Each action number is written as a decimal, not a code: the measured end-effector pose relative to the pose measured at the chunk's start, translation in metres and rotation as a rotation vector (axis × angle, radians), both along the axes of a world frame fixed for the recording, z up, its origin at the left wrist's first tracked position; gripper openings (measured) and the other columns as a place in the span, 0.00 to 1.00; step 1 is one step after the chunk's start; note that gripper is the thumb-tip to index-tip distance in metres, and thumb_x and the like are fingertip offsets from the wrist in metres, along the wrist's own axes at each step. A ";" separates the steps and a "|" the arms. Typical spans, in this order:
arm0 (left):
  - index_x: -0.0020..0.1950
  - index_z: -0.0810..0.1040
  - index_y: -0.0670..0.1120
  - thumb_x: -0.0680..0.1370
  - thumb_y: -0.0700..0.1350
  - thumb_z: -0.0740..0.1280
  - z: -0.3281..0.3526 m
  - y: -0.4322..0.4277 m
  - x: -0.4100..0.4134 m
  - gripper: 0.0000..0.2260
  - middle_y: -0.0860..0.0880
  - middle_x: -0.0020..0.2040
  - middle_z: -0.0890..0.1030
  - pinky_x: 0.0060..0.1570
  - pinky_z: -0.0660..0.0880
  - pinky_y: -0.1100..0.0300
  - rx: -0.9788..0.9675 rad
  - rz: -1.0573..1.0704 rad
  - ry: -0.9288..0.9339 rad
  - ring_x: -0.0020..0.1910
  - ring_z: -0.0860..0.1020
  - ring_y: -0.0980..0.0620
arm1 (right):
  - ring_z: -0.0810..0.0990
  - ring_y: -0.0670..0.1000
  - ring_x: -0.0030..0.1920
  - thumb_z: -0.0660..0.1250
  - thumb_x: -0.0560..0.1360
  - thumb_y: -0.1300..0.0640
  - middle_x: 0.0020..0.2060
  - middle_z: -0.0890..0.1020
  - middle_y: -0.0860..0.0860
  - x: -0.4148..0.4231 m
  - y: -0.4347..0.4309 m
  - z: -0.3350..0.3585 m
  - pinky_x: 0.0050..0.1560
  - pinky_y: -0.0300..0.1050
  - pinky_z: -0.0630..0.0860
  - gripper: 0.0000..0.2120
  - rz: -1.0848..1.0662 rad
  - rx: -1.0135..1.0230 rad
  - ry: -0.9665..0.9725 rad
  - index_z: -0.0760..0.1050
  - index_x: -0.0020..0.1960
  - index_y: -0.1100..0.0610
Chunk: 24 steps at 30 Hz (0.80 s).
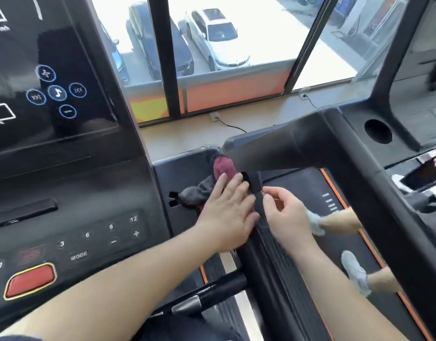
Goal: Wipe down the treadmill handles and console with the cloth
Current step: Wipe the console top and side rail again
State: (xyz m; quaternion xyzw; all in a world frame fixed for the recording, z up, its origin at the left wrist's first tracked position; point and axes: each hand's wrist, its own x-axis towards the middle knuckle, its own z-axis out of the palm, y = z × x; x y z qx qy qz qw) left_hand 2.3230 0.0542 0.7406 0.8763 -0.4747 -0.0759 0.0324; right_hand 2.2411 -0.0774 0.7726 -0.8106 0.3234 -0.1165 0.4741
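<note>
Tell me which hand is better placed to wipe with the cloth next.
Left. The left hand lies flat on the cloth beside the console; the right hand is off it, by the handle.

The cloth (204,188) is a crumpled rag, grey at its left and maroon at its far end, bunched on the black ledge just right of the console (64,193), touching the base of the side handle (273,244); the left hand (226,212) lies flat on it. The console is glossy black, with blue-ringed icons, keys 3, 6, 9, 12 and MODE, and a red, yellow-edged button. The handle is black and ribbed, running toward the viewer.
</note>
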 end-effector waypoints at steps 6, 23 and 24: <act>0.64 0.82 0.52 0.77 0.48 0.58 0.016 0.040 0.023 0.19 0.50 0.69 0.79 0.79 0.55 0.41 -0.263 -0.165 0.016 0.77 0.68 0.47 | 0.73 0.39 0.69 0.58 0.83 0.60 0.67 0.79 0.43 0.015 0.040 -0.008 0.71 0.40 0.69 0.18 0.257 -0.087 -0.062 0.75 0.71 0.51; 0.50 0.87 0.42 0.75 0.38 0.69 0.034 0.118 0.075 0.08 0.42 0.59 0.85 0.74 0.65 0.39 -0.510 0.254 -0.076 0.65 0.79 0.40 | 0.70 0.62 0.69 0.45 0.81 0.33 0.80 0.53 0.55 0.136 0.060 -0.020 0.60 0.59 0.75 0.36 0.438 -0.564 0.475 0.37 0.82 0.46; 0.50 0.87 0.42 0.75 0.38 0.70 0.034 0.116 0.075 0.08 0.42 0.59 0.84 0.75 0.64 0.39 -0.512 0.248 -0.070 0.65 0.78 0.40 | 0.69 0.61 0.70 0.45 0.81 0.34 0.81 0.50 0.55 0.121 0.062 -0.020 0.60 0.59 0.75 0.35 0.448 -0.587 0.484 0.35 0.82 0.46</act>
